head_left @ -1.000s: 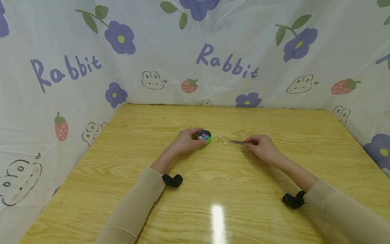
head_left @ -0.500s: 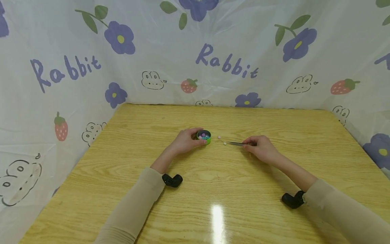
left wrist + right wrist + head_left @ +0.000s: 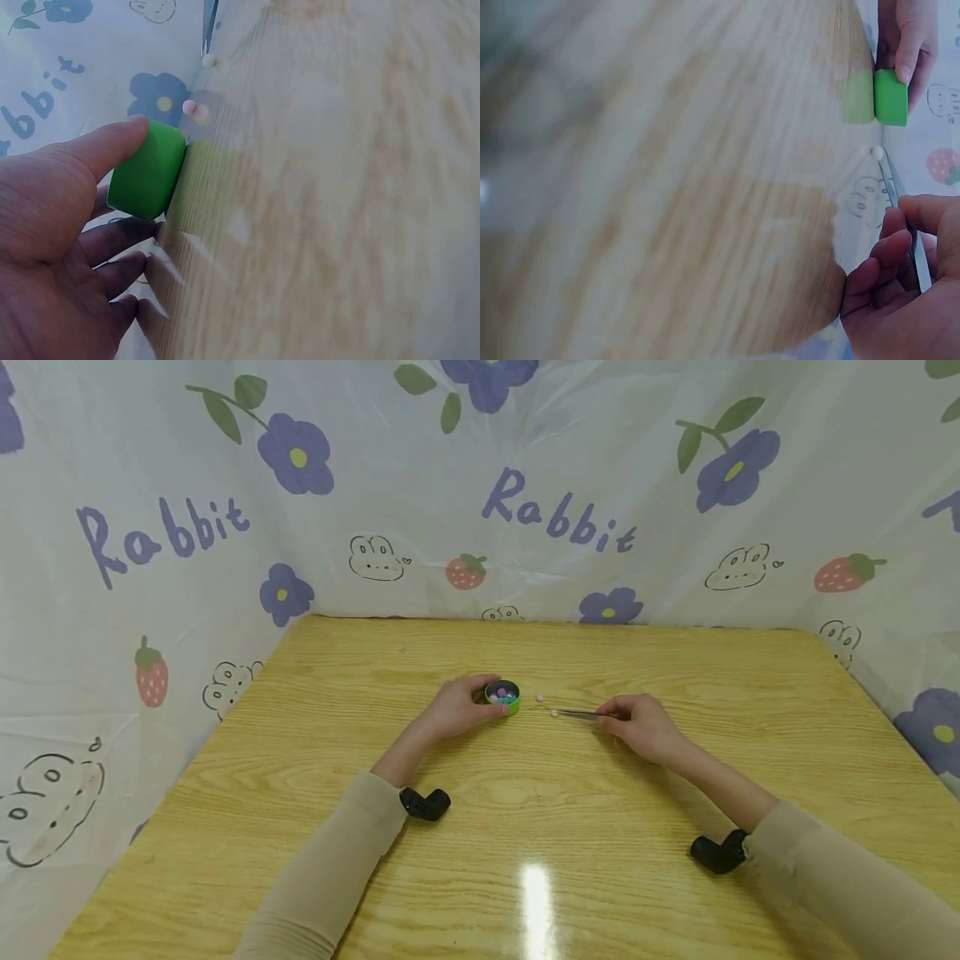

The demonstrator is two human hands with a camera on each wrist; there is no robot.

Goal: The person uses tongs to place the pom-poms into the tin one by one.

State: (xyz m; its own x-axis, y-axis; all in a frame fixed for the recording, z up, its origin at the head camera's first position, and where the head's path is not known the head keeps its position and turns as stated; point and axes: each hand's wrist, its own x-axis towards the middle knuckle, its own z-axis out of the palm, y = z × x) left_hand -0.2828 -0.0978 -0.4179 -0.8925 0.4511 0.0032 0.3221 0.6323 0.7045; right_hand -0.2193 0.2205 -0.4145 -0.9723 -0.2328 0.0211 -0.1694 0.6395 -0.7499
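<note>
My left hand (image 3: 456,707) holds a small round green tin (image 3: 513,707) upright on the table, thumb on the near side and fingers on the far side. Purple, pink and teal beads (image 3: 502,695) lie inside it. In my right hand (image 3: 647,727) a pair of metal tweezers (image 3: 579,714) is pinched between thumb and fingers, pointing left. The tweezer tips are right at a white bead (image 3: 554,713) on the table; in the right wrist view the white bead (image 3: 877,151) shows at the tips. A pale pink bead (image 3: 189,107) lies between that bead and the tin.
The glossy wood-grain table (image 3: 480,827) reflects a bright light near its front. A white curtain (image 3: 420,485) printed with flowers, rabbits and strawberries hangs behind and to the sides. Black wrist cameras (image 3: 426,805) sit at both sleeve cuffs.
The tweezers have shifted slightly left and toward me, their tips coming to the white bead. My left hand and the tin have stayed in place.
</note>
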